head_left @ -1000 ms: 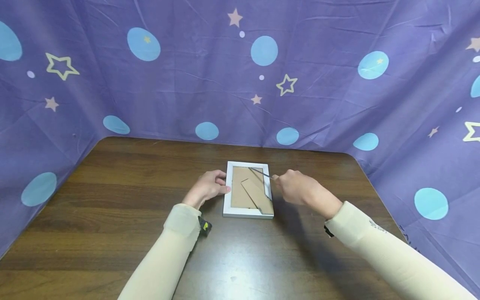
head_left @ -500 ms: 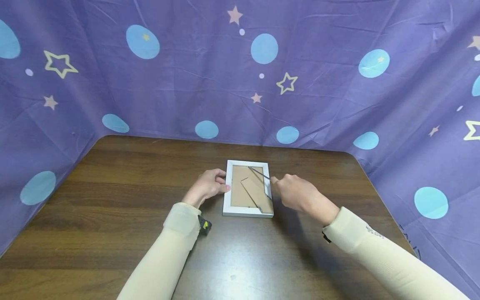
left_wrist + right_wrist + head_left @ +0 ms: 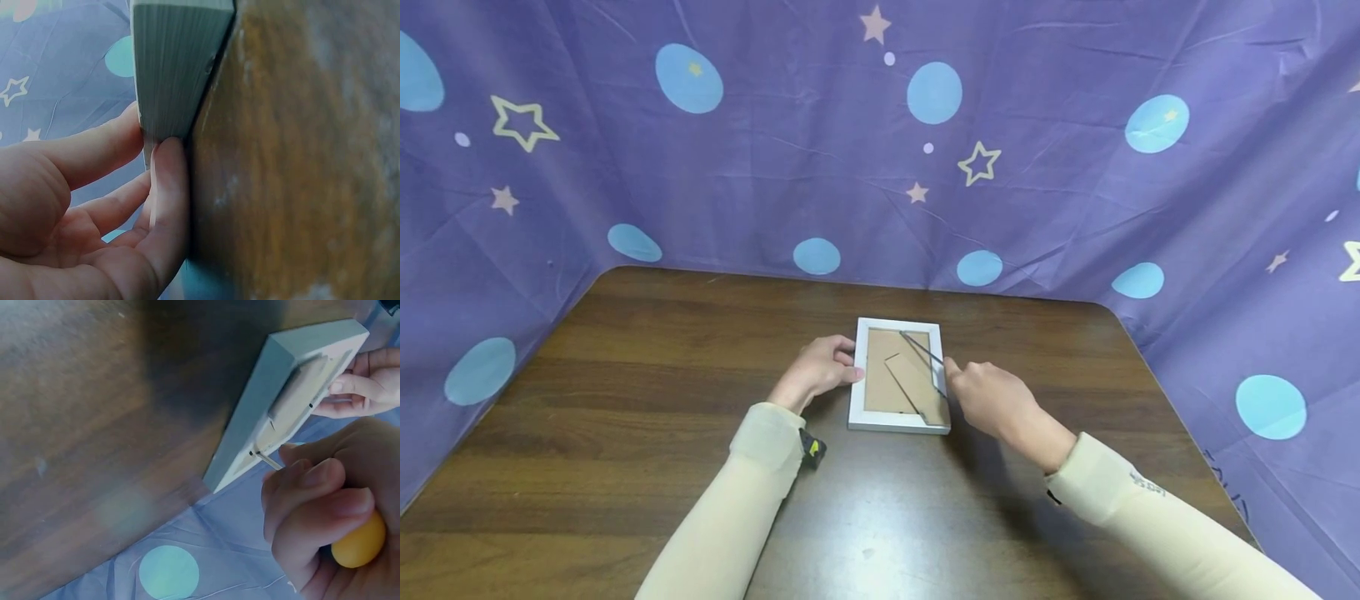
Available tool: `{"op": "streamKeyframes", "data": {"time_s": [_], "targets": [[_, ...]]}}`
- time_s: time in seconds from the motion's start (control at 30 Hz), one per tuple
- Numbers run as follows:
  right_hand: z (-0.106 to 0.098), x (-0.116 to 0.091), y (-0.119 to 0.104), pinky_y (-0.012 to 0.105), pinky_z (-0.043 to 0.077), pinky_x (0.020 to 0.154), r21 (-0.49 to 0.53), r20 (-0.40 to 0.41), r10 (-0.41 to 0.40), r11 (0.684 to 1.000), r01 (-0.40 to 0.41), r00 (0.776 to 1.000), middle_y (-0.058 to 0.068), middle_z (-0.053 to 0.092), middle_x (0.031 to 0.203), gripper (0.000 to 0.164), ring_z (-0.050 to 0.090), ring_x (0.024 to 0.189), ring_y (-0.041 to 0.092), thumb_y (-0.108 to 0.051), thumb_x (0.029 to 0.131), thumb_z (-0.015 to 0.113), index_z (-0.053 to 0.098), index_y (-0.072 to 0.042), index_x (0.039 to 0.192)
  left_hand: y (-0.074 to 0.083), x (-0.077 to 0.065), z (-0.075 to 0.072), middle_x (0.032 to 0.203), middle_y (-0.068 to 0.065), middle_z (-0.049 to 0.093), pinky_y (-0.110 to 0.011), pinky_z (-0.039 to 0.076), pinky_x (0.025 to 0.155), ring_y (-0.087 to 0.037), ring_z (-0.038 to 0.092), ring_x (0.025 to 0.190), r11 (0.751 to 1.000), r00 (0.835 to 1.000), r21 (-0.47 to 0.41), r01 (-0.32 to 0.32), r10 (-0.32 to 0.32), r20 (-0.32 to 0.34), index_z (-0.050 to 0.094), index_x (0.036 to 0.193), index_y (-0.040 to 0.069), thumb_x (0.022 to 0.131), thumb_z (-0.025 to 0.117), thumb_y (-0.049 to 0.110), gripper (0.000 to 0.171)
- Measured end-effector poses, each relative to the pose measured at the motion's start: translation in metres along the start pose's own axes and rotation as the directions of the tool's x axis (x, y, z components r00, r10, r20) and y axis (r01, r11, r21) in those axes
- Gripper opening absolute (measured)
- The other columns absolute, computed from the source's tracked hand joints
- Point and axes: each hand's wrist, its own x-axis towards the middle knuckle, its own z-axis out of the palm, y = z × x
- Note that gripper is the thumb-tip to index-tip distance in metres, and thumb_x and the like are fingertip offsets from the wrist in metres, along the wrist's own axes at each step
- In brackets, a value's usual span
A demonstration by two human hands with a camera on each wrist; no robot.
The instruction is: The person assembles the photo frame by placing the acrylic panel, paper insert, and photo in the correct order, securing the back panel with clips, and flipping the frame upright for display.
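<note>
Nearest you, your cream sleeves, left sleeve point(image 3: 726, 508) and right sleeve point(image 3: 1157, 512), run forward to the cuffs, and a black band point(image 3: 814, 448) with a yellow mark shows at the inner side of your left wrist. Your left hand point(image 3: 816, 368) holds the near-side edge of the white picture frame point(image 3: 857, 404) — the thumb on top of the rim, a finger low against its outer side, just above the counter point(image 3: 647, 392). Your right hand point(image 3: 997, 400) is curled round a slim tool point(image 3: 270, 461); a rounded yellow handle end point(image 3: 359, 540) pokes out beneath your fingers, while the forefinger points along the metal shaft. Between your two hands the picture frame lies flat, its back up, with the brown backing board point(image 3: 880, 392) showing inside the rim. An angled flap point(image 3: 916, 379) of the same brown lies over the board, on the side nearer your right hand. Ahead of that hand and to its left, the shaft slants over the rim — its tip at the inner edge at the far end of the frame. Beyond both hands the dark wood counter runs back to a purple cloth point(image 3: 820, 142), printed with blue ovals and stars, hanging behind and at both sides
</note>
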Motion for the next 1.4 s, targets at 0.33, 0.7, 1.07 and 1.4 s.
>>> {"op": "streamKeyframes", "data": {"time_s": [0.33, 0.7, 1.07, 1.4], "targets": [[0.013, -0.008, -0.003, 0.040, 0.056, 0.041, -0.080, -0.145, -0.052, 0.996, 0.041, 0.988, 0.020, 0.071, 0.071, 0.042, 0.071, 0.056, 0.033, 0.010, 0.090, 0.061, 0.066, 0.008, 0.132, 0.002, -0.001, 0.000, 0.130, -0.021, 0.071, -0.047, 0.053, 0.109, -0.036, 0.068, 0.120, 1.000, 1.000, -0.008, -0.004, 0.004, 0.000, 0.056, 0.148, 0.000, 0.094, 0.079, 0.011, 0.060], [0.027, -0.011, -0.002, 0.038, 0.054, 0.040, -0.187, -0.269, -0.097, 0.981, 0.047, 0.958, 0.014, 0.065, 0.060, 0.040, 0.067, 0.051, 0.027, 0.008, 0.088, 0.063, 0.069, 0.007, 0.127, 0.003, 0.000, 0.000, 0.131, -0.020, 0.071, -0.047, 0.053, 0.109, -0.035, 0.068, 0.121, 1.000, 1.000, -0.009, 0.003, -0.003, -0.001, 0.055, 0.149, 0.001, 0.094, 0.079, 0.012, 0.061], [0.036, -0.014, -0.008, 0.033, 0.050, 0.035, -0.277, -0.322, -0.095, 0.961, 0.002, 0.942, 0.007, 0.056, 0.054, 0.043, 0.059, 0.045, 0.019, 0.007, 0.087, 0.062, 0.071, 0.002, 0.129, 0.002, 0.000, 0.001, 0.133, -0.020, 0.070, -0.048, 0.052, 0.111, -0.036, 0.067, 0.122, 1.000, 1.000, -0.018, 0.016, -0.016, 0.002, 0.055, 0.149, 0.002, 0.093, 0.080, 0.012, 0.062], [0.042, -0.016, -0.016, 0.034, 0.050, 0.033, -0.255, -0.315, -0.024, 0.965, -0.061, 0.949, 0.009, 0.055, 0.056, 0.042, 0.058, 0.042, 0.020, 0.004, 0.092, 0.058, 0.071, 0.001, 0.132, 0.003, -0.001, 0.001, 0.134, -0.021, 0.069, -0.048, 0.052, 0.110, -0.036, 0.066, 0.123, 1.000, 1.000, -0.020, 0.020, -0.020, 0.006, 0.054, 0.150, 0.001, 0.094, 0.079, 0.012, 0.062]]}}
